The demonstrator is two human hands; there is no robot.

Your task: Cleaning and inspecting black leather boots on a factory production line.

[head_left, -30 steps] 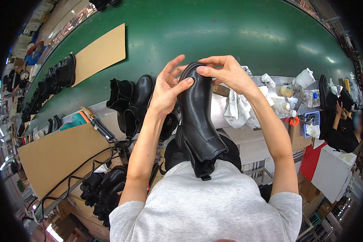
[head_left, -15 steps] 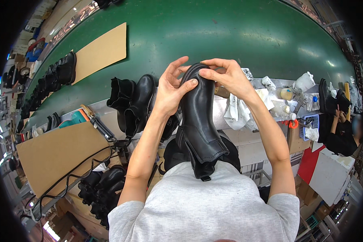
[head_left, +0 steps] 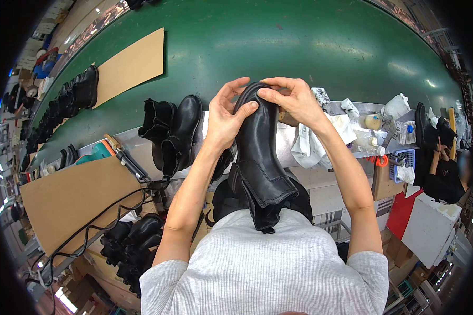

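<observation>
One tall black leather boot (head_left: 260,157) is in hand, held above the near edge of the grey worktop (head_left: 299,142), toe end up and away from us, open shaft down against our grey shirt. Two hands on it: left hand (head_left: 223,121) grasps the left side near the toe, thumb pressed on the upper; right hand (head_left: 294,100) pinches the toe end from the right, fingers curled over the top.

Count on the worktop: two more black boots (head_left: 173,134) stand upright at the left, just beside the left hand. One crumpled white cloth (head_left: 312,139) lies to the right, partly hidden by the right forearm. Small bottles and containers (head_left: 376,126) cluster toward the right edge; number not clear.

Beyond: a green conveyor belt (head_left: 273,42) carrying one brown cardboard sheet (head_left: 131,65). A second cardboard sheet (head_left: 71,197) lies lower left.

The held boot: smooth, slightly glossy leather, stitched seams, a pull tab at the shaft.
</observation>
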